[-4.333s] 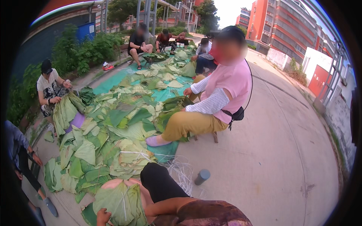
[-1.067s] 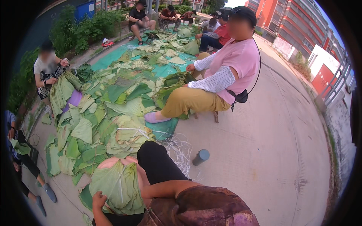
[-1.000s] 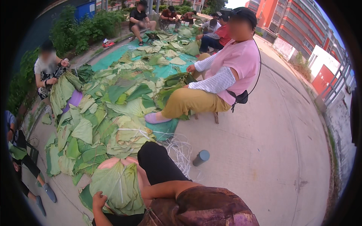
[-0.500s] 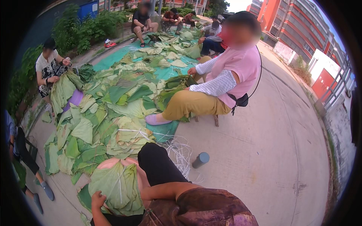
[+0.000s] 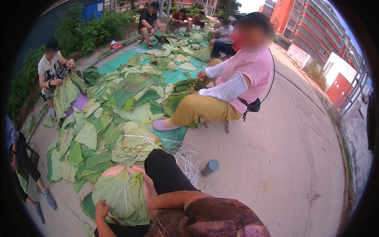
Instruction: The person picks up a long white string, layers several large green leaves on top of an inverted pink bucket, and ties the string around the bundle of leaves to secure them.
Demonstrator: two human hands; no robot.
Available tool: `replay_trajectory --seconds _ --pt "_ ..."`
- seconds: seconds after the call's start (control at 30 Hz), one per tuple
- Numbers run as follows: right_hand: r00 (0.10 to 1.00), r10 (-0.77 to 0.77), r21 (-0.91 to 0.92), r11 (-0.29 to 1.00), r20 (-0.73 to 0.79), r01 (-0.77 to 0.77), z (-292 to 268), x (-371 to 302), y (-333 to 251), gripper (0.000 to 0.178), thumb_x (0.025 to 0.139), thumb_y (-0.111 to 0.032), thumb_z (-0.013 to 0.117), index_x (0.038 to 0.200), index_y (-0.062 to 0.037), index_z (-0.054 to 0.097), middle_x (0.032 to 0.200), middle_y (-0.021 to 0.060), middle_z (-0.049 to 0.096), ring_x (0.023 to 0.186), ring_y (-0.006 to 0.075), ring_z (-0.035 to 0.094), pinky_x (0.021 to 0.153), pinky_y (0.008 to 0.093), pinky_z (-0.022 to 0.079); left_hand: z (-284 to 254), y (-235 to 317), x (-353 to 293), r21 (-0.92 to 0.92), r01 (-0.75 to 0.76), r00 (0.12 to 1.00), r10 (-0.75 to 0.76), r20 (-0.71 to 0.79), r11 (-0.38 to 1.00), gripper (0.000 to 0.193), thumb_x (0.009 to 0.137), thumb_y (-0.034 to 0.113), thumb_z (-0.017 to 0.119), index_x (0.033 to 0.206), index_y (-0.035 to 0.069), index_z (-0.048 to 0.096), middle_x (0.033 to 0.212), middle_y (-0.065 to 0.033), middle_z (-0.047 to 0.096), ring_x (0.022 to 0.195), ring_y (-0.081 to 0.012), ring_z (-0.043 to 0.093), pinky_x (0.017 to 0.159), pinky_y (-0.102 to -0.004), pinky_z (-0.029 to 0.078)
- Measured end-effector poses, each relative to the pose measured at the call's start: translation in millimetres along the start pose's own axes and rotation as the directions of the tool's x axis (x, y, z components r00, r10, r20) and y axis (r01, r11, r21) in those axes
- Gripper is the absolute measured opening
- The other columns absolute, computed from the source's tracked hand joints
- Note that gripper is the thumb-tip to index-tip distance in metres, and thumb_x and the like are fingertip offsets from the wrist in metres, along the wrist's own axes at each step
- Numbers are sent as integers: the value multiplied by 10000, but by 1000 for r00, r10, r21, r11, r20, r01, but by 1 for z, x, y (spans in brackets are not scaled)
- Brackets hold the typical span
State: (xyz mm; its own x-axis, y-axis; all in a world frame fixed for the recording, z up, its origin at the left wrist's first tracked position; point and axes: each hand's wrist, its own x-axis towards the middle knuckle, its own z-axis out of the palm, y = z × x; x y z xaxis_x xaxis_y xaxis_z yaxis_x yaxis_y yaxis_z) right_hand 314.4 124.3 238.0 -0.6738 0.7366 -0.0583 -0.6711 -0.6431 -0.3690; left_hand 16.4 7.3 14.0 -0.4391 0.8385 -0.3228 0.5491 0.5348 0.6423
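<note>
On my lap lies a bundle of large, flat green leaves (image 5: pixel 114 191), folded together and crossed by thin white string (image 5: pixel 125 193). The fingers of my left hand (image 5: pixel 103 208) are bent at the bundle's left edge and seem to grip it. From the right my right forearm (image 5: pixel 173 200) reaches to the bundle's right side, where the leaves hide the hand. A smooth pink surface (image 5: pixel 148 183) shows beneath and behind the bundle; its kind cannot be told. Just beyond it sits another tied stack of leaves (image 5: pixel 136 144) with white string around it.
Loose leaves (image 5: pixel 130 94) cover a green sheet (image 5: pixel 177 76) ahead. A tangle of white string (image 5: pixel 187 160) and a dark grey-blue cylinder (image 5: pixel 210 168) are right of my knee. A person in pink (image 5: pixel 246 75) sits close at right; several others sit around the leaves.
My arms and the leaf bundle stay in place. At the far left edge, a seated person's arm has shifted, and the leaf beside their legs looks different.
</note>
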Motion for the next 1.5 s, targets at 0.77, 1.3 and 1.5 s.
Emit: replay_trajectory --seconds 0.77,1.3,1.5 --pt "996 -51 88 994 -68 57 28 -28 -28 522 868 -394 269 1097 27 476 1040 173 550 932 286 552 839 394 421 -4 11 -8 33 -28 999 29 -37 999 489 648 170 667 1057 -57 524 812 -167 605 727 -237 597 655 -331 480" --pt "999 -33 55 998 -22 35 14 -12 -12 491 875 -347 260 1092 40 472 1025 175 554 920 272 558 840 369 422 -4 11 -6 44 -4 1000 6 -29 999 487 649 172 669 1061 -47 529 842 -169 607 753 -240 598 672 -336 480" --pt "1000 -9 92 996 11 8 6 -7 -4 486 875 -342 263 1090 40 473 1026 173 554 921 271 558 841 369 421 -2 4 -3 28 1 1000 -1 -23 1000 492 648 170 668 1065 -49 526 842 -170 605 750 -241 596 671 -336 479"
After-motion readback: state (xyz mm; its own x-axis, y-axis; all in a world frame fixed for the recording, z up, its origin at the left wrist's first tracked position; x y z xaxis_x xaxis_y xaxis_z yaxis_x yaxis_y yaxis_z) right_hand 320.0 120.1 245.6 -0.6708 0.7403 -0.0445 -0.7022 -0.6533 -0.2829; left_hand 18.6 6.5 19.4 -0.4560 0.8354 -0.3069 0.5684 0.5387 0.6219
